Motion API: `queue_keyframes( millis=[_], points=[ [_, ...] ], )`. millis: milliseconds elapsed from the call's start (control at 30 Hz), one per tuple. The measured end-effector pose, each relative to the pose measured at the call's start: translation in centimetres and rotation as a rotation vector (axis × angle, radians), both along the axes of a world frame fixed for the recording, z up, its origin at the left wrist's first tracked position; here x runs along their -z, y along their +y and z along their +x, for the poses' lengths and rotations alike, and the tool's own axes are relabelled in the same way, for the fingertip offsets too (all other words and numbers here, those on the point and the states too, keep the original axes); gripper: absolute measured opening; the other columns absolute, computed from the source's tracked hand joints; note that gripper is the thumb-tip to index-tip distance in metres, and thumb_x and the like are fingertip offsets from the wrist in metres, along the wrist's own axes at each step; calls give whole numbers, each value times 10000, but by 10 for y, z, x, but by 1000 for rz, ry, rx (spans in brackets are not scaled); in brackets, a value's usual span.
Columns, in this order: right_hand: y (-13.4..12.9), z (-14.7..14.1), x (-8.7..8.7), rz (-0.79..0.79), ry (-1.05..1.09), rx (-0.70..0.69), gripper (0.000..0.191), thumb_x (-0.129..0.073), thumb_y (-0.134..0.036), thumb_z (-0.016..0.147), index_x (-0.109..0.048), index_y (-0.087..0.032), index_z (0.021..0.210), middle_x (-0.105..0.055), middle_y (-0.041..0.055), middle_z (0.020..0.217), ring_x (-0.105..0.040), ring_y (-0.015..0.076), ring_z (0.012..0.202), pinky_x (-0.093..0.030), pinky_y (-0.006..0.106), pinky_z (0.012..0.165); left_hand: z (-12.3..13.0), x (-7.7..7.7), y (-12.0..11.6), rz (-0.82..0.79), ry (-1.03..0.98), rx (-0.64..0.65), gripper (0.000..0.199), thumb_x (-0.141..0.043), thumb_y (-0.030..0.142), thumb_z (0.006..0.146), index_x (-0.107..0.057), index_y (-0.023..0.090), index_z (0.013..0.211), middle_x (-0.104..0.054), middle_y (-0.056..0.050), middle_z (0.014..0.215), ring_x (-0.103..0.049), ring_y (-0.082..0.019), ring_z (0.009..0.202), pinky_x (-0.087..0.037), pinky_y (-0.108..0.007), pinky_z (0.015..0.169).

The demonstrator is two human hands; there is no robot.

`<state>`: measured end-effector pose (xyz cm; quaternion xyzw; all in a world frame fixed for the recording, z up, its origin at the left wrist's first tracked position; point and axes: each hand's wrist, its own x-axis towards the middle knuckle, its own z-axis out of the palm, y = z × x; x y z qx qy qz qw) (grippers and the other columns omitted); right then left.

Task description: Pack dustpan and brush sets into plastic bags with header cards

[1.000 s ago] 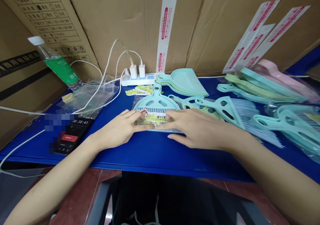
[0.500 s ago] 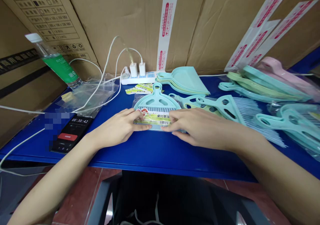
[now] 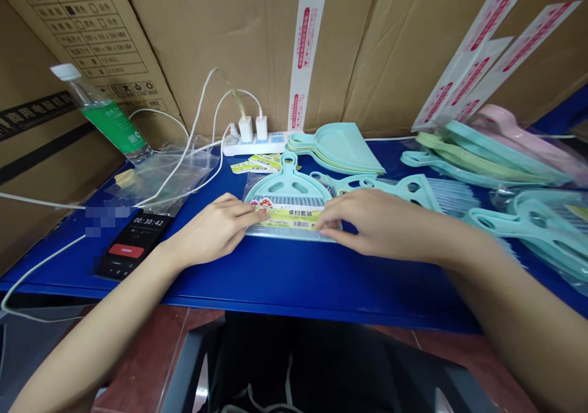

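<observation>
A light-blue dustpan and brush set (image 3: 288, 177) lies flat in a clear plastic bag on the blue table, handle pointing away from me. Across its lower part runs a yellow and white label card (image 3: 301, 213) with red mushrooms printed at its left end. My left hand (image 3: 217, 228) is closed at the bag's left edge, fingertips over the end of the card. My right hand (image 3: 374, 223) has fingers and thumb curled close together at the right edge of the card and bag. The exact grip under the fingertips is partly hidden.
Stacked dustpans (image 3: 344, 146) and loose label cards (image 3: 260, 163) lie behind. Blue brushes (image 3: 416, 192) and bagged sets (image 3: 546, 232) are on the right. A phone (image 3: 133, 241), plastic bags (image 3: 177, 171), a bottle (image 3: 110, 122) and a power strip (image 3: 275, 140) with cables stand left and back.
Both thumbs have come off the bag's lower middle. My hands have drawn apart toward the bag's sides, leaving more of the label card in sight.
</observation>
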<state>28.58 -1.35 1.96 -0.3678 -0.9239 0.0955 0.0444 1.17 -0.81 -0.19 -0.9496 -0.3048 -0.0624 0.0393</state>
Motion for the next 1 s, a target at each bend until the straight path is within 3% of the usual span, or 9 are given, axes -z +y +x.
queue_keyframes(
  millis=[133,333,433,567,767,1000],
  points=[
    [1,-13,6,54,-65,41,314,-509,-223,930,-718,-256,1162,-734,54,931,-632,199,792,-406,316,682,9,4,0,100,102,-22,510,-335,89,928,-577,257,1343,-643,-67,973,-610,-186,841,-462,-340,788],
    [-1,-20,10,109,-130,33,327,-459,-212,955,-764,-267,1060,-649,51,795,-527,182,659,-345,333,669,14,7,-2,164,137,-45,480,-346,111,947,-592,247,1336,-583,-78,911,-553,-210,869,-427,-345,765],
    [0,-15,8,109,-103,5,338,-444,-197,952,-769,-253,1028,-630,49,775,-515,184,693,-332,336,691,12,6,-2,199,121,-74,460,-366,124,941,-644,272,1276,-555,-73,864,-512,-221,838,-415,-354,728],
    [2,-7,3,139,-107,-3,326,-472,-219,936,-778,-231,827,-593,55,711,-507,213,751,-325,349,701,5,3,2,202,78,-122,463,-390,90,911,-712,302,1168,-508,-56,807,-468,-207,779,-404,-342,685],
    [2,4,-2,95,-191,85,301,-514,-202,895,-761,-249,729,-628,32,656,-533,207,717,-351,360,728,-5,2,6,197,-12,-163,454,-407,26,865,-786,264,935,-494,-47,770,-434,-184,713,-401,-330,654],
    [1,6,-4,80,-253,219,282,-507,-253,888,-756,-227,759,-729,34,721,-606,207,686,-376,376,748,-9,1,7,214,-45,-188,459,-380,35,853,-785,251,849,-512,-46,741,-448,-185,695,-442,-333,662]
  ],
)
